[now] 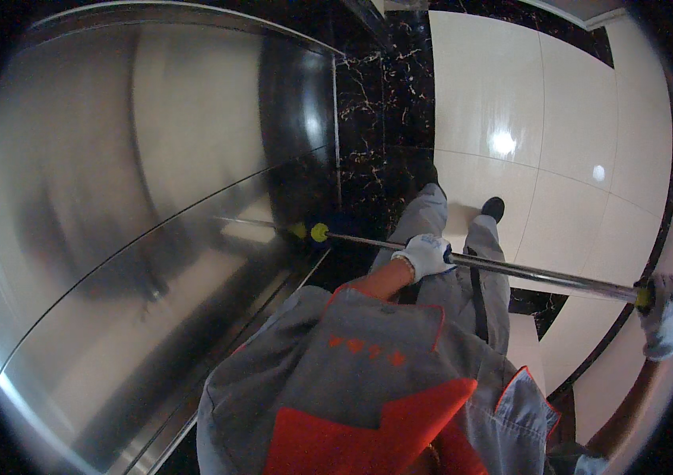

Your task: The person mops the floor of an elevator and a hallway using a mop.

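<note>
A metal pole runs across in front of my legs, tilted down towards the left. My left hand, in a white work glove, is wrapped around its middle, where the thick tube meets the thinner rod. At the far right my right hand, also gloved, grips the upper end near a yellow-green collar. At the lower end sits a round yellow-green joint. Around it is a dark blue shape, probably a mop head, too dark to make out well. It lies close to the steel panels.
Brushed steel panels on the left mirror the pole and joint. A black veined stone border runs beside them. Glossy white floor tiles lie ahead, under my dark shoe. A pale wall with a black skirting strip curves along the right.
</note>
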Available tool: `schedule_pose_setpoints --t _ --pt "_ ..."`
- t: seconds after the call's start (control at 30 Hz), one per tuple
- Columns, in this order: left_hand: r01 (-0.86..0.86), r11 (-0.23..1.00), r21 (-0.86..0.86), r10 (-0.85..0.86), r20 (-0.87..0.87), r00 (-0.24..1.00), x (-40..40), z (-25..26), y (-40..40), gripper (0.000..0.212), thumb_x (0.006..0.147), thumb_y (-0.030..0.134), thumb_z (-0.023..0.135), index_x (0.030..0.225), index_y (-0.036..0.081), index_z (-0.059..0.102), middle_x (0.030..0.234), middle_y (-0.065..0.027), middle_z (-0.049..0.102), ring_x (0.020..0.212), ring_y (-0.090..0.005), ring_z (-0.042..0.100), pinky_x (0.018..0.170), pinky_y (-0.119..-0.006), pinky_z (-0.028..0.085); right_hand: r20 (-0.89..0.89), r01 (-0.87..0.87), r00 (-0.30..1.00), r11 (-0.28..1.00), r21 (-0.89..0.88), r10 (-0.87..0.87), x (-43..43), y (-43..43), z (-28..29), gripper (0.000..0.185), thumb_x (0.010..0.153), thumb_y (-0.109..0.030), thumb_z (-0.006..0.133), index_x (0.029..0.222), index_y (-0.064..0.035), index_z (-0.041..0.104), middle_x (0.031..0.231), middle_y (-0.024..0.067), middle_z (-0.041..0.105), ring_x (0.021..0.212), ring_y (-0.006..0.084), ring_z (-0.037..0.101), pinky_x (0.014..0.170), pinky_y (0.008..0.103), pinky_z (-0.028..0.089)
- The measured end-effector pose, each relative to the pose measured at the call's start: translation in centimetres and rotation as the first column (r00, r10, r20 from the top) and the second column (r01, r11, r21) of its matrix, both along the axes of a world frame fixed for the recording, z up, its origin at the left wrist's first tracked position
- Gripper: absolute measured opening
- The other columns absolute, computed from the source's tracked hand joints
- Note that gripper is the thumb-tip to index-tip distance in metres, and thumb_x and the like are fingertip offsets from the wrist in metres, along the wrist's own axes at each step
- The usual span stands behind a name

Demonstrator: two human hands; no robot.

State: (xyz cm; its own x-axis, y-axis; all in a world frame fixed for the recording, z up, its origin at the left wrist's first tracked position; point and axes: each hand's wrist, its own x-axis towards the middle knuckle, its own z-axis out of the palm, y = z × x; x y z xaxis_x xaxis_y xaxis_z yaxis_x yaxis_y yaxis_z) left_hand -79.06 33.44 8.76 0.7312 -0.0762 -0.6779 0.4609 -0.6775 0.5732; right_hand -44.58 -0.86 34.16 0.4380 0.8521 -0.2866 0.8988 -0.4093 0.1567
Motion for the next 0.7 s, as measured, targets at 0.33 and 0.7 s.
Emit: schedule_pose_setpoints --t 0.33,0.7 --pt "0.359 0.894 0.267 -0.411 0.17 0.896 14.6 3.9 5.9 0.044 0.074 0.056 0.062 0.086 0.013 0.066 0.082 -0.011 0.066 0.084 -0.0282 0.063 0.075 -0.038 0.047 0.008 0.672 0.741 0.741 0.019 -0.672 -8.6 -8.5 2.7 0.023 0.073 -0.018 0.071 0.09 -0.0077 0.06 0.076 0.0097 0.061 0.068 0.0301 0.059 0.06 0.0379 0.048" --pt "0.234 0.927 0.292 -0.301 0.213 0.929 15.0 1.8 5.6 0.04 0.075 0.05 0.063 0.087 0.013 0.065 0.083 -0.0096 0.066 0.084 -0.0256 0.063 0.078 -0.038 0.044 -0.077 0.608 0.793 0.793 0.04 -0.604 -4.7 -9.1 0.7 0.014 0.074 -0.005 0.064 0.085 -0.0055 0.056 0.071 0.0123 0.057 0.056 0.0283 0.056 0.05 0.035 0.044"
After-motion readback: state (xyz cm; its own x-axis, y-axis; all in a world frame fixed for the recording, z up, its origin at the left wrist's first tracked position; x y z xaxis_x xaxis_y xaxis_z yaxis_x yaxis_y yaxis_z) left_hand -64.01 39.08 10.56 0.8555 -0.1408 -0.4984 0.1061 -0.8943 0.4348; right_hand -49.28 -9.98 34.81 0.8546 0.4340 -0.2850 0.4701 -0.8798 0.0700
